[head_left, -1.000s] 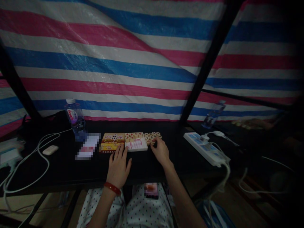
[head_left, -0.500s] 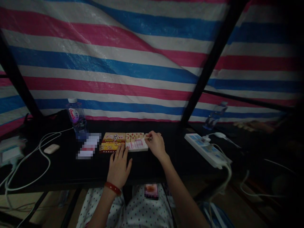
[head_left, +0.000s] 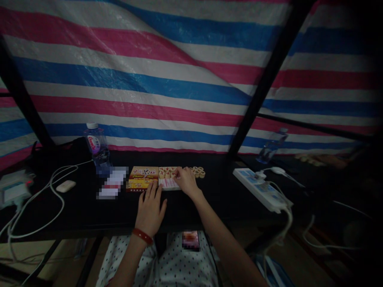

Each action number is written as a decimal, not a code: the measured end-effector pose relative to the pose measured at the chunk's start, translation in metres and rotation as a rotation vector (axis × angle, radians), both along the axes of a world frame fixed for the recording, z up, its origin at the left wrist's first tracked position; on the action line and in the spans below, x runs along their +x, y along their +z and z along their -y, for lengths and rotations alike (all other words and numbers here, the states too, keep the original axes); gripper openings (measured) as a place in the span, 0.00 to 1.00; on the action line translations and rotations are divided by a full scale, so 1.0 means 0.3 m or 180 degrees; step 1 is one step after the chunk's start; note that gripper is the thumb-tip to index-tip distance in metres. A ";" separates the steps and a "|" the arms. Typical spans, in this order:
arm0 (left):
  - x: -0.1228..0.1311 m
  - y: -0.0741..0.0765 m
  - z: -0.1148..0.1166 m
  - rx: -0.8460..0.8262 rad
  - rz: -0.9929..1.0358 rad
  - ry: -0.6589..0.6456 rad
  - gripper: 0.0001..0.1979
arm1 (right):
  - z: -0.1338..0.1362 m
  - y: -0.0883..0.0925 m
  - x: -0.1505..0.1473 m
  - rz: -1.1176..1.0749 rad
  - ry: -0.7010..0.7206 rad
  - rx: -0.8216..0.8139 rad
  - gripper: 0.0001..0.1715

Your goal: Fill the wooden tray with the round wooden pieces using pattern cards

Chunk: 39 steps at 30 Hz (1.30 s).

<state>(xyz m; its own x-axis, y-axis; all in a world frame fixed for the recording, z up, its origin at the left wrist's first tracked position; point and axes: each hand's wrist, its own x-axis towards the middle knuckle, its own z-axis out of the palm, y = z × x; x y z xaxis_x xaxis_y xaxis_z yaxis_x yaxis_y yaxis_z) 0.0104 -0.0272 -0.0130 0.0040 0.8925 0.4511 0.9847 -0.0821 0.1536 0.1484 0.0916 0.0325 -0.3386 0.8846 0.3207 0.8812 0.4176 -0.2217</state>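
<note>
My left hand (head_left: 149,211) lies flat, fingers stretched, on the lower edge of a yellow and brown Chinese chess box lid (head_left: 139,184) and against the white box tray (head_left: 171,185) beside it. Round Chinese chess pieces with red characters (head_left: 164,173) sit in rows along the tray's far side. Over the tray's right end, my right hand (head_left: 188,184) pinches a chess piece (head_left: 176,175) at the end of the nearer row; the fingers partly hide it. Several loose chess pieces (head_left: 198,172) rest on the black table just right of that hand.
A water bottle (head_left: 99,153) and a blurred-out card stand left of the box. White cables and a small pale case (head_left: 66,186) lie further left. To the right is a white power strip (head_left: 259,189), with another bottle (head_left: 271,146) and another person's hand (head_left: 332,160) beyond.
My right hand has moved left from the loose pieces to the tray, uncovering those pieces on the table. The nearer row has gained a piece. My left hand stays put.
</note>
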 end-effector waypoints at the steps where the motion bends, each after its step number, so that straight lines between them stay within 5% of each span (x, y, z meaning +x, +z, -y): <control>1: 0.000 -0.001 0.000 0.0002 0.0001 -0.0003 0.24 | -0.002 -0.003 -0.002 0.0008 0.0011 0.0006 0.06; 8: -0.002 -0.006 -0.002 0.0004 -0.0007 0.0016 0.24 | 0.000 -0.009 -0.003 -0.0033 -0.0010 0.0125 0.06; 14: -0.002 -0.003 0.001 0.0015 0.0012 0.0008 0.24 | 0.010 0.012 0.102 -0.0419 -0.0373 0.0376 0.11; 21: -0.001 -0.004 -0.001 0.0036 0.0034 0.0006 0.24 | 0.042 -0.075 0.232 -0.0831 -0.0512 0.0078 0.15; 29: -0.001 -0.002 0.001 0.0033 0.0021 0.0004 0.24 | 0.034 -0.105 0.204 -0.1065 0.0101 -0.0080 0.15; 39: 0.001 -0.003 0.000 0.0004 -0.0001 0.0018 0.24 | 0.008 -0.098 0.211 -0.1587 -0.0149 -0.0182 0.11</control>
<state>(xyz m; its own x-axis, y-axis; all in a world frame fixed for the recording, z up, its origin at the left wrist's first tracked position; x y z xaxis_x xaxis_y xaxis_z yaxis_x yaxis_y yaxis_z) 0.0107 -0.0271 -0.0138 -0.0008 0.8919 0.4523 0.9852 -0.0768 0.1533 0.2118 0.0892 0.0030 -0.1161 0.9160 0.3841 0.6797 0.3552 -0.6418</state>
